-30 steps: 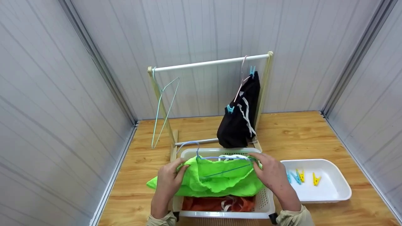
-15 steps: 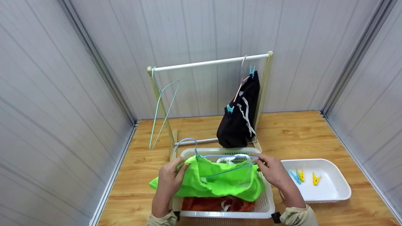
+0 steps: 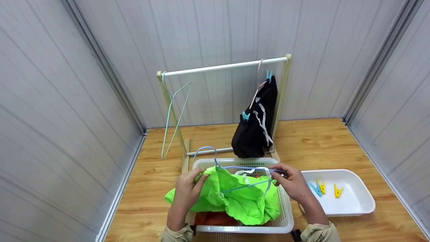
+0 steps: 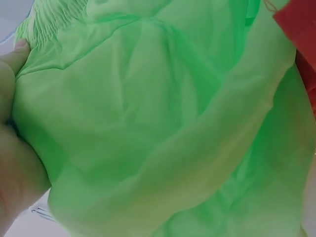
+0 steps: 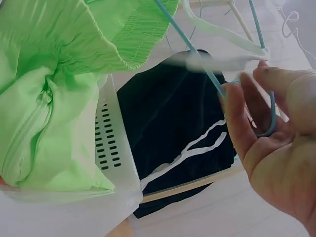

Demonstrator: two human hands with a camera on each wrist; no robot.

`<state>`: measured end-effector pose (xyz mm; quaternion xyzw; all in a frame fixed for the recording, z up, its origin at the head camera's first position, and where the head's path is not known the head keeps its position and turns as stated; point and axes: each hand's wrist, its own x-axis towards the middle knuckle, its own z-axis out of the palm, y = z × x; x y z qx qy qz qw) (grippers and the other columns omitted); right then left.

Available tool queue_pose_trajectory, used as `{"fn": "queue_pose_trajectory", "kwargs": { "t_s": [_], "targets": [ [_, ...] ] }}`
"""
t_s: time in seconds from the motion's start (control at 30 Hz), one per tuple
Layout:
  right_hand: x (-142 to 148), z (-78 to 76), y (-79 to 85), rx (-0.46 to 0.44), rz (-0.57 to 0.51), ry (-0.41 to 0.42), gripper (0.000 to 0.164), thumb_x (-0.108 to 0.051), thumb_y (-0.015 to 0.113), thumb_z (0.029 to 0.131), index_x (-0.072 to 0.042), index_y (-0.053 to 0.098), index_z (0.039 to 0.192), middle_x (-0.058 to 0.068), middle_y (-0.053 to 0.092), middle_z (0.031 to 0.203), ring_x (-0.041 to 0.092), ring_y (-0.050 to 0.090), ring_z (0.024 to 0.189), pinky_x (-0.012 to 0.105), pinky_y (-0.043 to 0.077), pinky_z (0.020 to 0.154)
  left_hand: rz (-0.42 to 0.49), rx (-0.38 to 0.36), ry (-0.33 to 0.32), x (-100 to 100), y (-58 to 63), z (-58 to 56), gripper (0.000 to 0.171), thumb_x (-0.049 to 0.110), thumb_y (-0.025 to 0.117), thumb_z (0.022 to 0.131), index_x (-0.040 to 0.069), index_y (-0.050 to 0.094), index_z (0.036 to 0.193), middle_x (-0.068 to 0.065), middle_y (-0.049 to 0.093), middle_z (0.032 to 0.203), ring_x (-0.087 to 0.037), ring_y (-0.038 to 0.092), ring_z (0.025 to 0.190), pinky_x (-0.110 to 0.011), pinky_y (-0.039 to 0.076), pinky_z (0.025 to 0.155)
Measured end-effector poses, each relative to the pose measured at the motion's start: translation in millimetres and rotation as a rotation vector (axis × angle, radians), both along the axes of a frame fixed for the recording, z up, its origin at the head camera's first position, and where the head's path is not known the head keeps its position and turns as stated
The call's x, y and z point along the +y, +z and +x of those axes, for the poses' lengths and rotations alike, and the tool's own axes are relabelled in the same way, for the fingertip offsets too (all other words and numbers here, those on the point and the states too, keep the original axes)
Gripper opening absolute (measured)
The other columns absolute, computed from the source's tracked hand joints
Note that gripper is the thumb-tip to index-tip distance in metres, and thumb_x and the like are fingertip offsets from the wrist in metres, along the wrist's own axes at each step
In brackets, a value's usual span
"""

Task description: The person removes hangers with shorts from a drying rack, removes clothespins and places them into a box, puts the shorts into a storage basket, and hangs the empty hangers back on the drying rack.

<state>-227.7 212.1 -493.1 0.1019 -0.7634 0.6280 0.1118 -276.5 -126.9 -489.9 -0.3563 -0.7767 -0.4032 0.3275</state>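
Bright green shorts (image 3: 247,205) with a gathered elastic waistband sag over the white laundry basket (image 3: 285,215). My left hand (image 3: 188,188) pinches the waistband's left side between thumb and fingers. A blue clothes hanger (image 3: 235,167) has its left part inside the waistband and its hook standing up. My right hand (image 3: 293,183) holds the hanger's bare right end, which lies across the fingers in the right wrist view. Its thumb and finger also pinch a white drawstring (image 5: 227,37) there. The right side of the waistband hangs loose, away from that hand.
Behind the basket stands a drying rack (image 3: 221,68) with a bare mint hanger (image 3: 168,124) and a black garment (image 3: 253,134) clipped by blue pegs. Orange cloth (image 3: 215,218) lies in the basket. At right, a white tray (image 3: 356,201) holds several blue and yellow clothes pegs.
My right hand has let the waistband go and drawn the drawstring out along the hanger's end. The right side of the shorts has dropped; my left hand has shifted slightly right.
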Motion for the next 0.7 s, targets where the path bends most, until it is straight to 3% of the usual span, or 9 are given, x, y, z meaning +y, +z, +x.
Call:
{"fn": "queue_pose_trajectory", "kwargs": {
  "t_s": [0.17, 0.3, 0.47, 0.7],
  "targets": [
    [-2.2, 13.5, 23.4, 0.082, -0.035, -0.146, 0.008, 0.011, 0.066, 0.086, 0.008, 0.068, 0.093, 0.009, 0.066, 0.077, 0.008, 0.054, 0.060, 0.020, 0.047, 0.052, -0.003, -0.034, -0.038, 9.0, 5.3, 1.3, 0.009, 0.009, 0.074, 0.086, 0.010, 0.072, 0.095, 0.004, 0.066, 0.083, -0.007, 0.058, 0.068, -0.023, 0.048, 0.059],
    [5.0, 21.4, 39.6, 0.205, -0.063, -0.241, 0.008, 0.016, 0.068, 0.081, 0.011, 0.068, 0.088, 0.004, 0.064, 0.070, 0.002, 0.047, 0.056, 0.016, 0.038, 0.046, -0.048, -0.031, 0.001, 23.8, 17.0, 2.0, 0.009, 0.018, 0.074, 0.087, 0.013, 0.074, 0.095, 0.005, 0.060, 0.084, -0.008, 0.050, 0.070, -0.023, 0.044, 0.059],
    [24.5, 27.1, 50.1, 0.319, -0.047, -0.316, 0.012, 0.023, 0.067, 0.077, 0.014, 0.067, 0.085, 0.000, 0.052, 0.057, 0.003, 0.035, 0.047, 0.022, 0.026, 0.039, -0.071, 0.026, 0.027, 46.0, 34.9, 1.9, 0.012, 0.019, 0.076, 0.085, 0.011, 0.073, 0.094, 0.003, 0.059, 0.085, -0.011, 0.054, 0.073, -0.029, 0.045, 0.067],
    [53.2, 31.5, 49.6, 0.406, 0.027, -0.324, 0.016, 0.025, 0.068, 0.075, 0.012, 0.068, 0.086, -0.003, 0.040, 0.050, 0.006, 0.025, 0.043, 0.024, 0.019, 0.037, -0.048, 0.051, -0.029, 68.4, 42.8, 5.0, 0.019, 0.008, 0.078, 0.083, 0.010, 0.071, 0.101, 0.001, 0.066, 0.087, -0.006, 0.061, 0.070, -0.018, 0.050, 0.061]
  ]
}}
